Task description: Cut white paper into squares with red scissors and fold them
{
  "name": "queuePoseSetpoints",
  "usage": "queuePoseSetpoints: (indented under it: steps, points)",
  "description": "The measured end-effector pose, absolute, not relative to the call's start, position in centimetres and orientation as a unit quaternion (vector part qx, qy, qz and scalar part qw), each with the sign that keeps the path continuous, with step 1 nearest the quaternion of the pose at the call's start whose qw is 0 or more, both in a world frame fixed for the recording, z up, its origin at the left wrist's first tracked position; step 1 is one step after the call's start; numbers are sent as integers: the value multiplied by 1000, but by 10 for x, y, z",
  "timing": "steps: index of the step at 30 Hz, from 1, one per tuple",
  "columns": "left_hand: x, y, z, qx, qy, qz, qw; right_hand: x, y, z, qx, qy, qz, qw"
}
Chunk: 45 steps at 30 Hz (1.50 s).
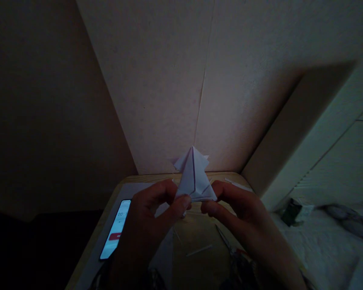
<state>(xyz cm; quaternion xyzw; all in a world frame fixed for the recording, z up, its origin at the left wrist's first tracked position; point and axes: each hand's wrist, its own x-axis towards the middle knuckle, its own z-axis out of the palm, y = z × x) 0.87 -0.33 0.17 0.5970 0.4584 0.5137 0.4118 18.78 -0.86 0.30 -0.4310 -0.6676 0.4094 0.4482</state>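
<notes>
A folded white paper figure [194,175] is held up above the small wooden table [199,225], its pointed tip facing away from me. It has a crease down the middle and small flaps jutting out near the top. My left hand [160,209] pinches its lower left corner between thumb and fingers. At the lower right corner, my right hand [238,205] grips the paper the same way. Under my right hand lie scissors [225,237] with red on the handle, partly hidden by the wrist.
A lit phone [116,229] showing a timer lies on a white sheet [165,249] at the table's left. Thin paper strips [199,250] are scattered on the wood. A wall [169,100] rises directly behind the table. To the right is a dark green box [291,212].
</notes>
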Motion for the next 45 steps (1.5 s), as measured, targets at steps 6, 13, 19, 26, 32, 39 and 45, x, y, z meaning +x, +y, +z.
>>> queuePoseSetpoints:
  steps: [6,13,19,26,32,39,45]
  points:
    - [14,-9,8,585,493,498,409,189,-7,4,-452,-678,375,441]
    - [15,-4,5,579,450,514,445,185,-16,5,-467,-641,367,486]
    - [12,-3,2,567,437,535,448,186,-17,4,-465,-637,356,501]
    - [15,-4,2,549,452,551,437,186,-16,7,-475,-659,348,467]
    - [12,-2,2,586,437,535,424,186,-11,1,-461,-687,321,461]
    - [20,-8,8,546,455,543,448,184,-10,5,-478,-660,332,475]
    - [21,-8,7,539,465,534,455,184,-11,3,-491,-640,341,483]
